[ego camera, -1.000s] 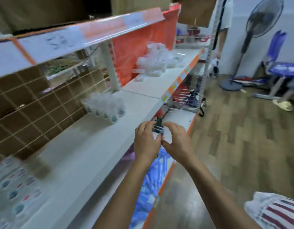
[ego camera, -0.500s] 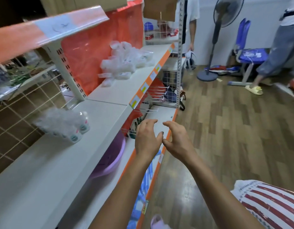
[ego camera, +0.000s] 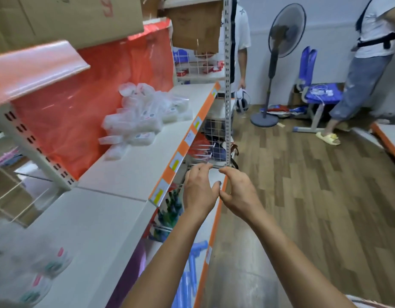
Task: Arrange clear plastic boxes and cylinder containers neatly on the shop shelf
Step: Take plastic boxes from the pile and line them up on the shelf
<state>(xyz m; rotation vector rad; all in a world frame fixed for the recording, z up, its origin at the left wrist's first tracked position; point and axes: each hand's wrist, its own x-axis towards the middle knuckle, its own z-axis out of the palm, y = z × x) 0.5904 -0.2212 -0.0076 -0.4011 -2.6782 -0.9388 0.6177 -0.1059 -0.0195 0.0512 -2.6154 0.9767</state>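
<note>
A loose heap of clear plastic boxes point(ego camera: 143, 117) lies on the white shop shelf point(ego camera: 134, 172), against the orange back panel. Blurred cylinder containers point(ego camera: 36, 274) with coloured labels stand at the near left of the same shelf. My left hand point(ego camera: 198, 192) and my right hand point(ego camera: 238, 194) hover side by side in front of the shelf's orange edge, thumbs nearly touching. Both have loosely curved fingers and hold nothing. The heap lies well ahead and to the left of them.
Metal hooks and a wire grid point(ego camera: 211, 138) hang under the shelf beside an upright post point(ego camera: 227, 85). A standing fan point(ego camera: 278, 63), a blue chair point(ego camera: 318, 94) and two people point(ego camera: 367, 63) occupy the wooden floor on the right. A cardboard box point(ego camera: 81, 16) sits overhead.
The view has swung right along the shelf; the heap of clear boxes is nearer. The small item my hands held a second ago is gone from them, and my fingers have spread apart.
</note>
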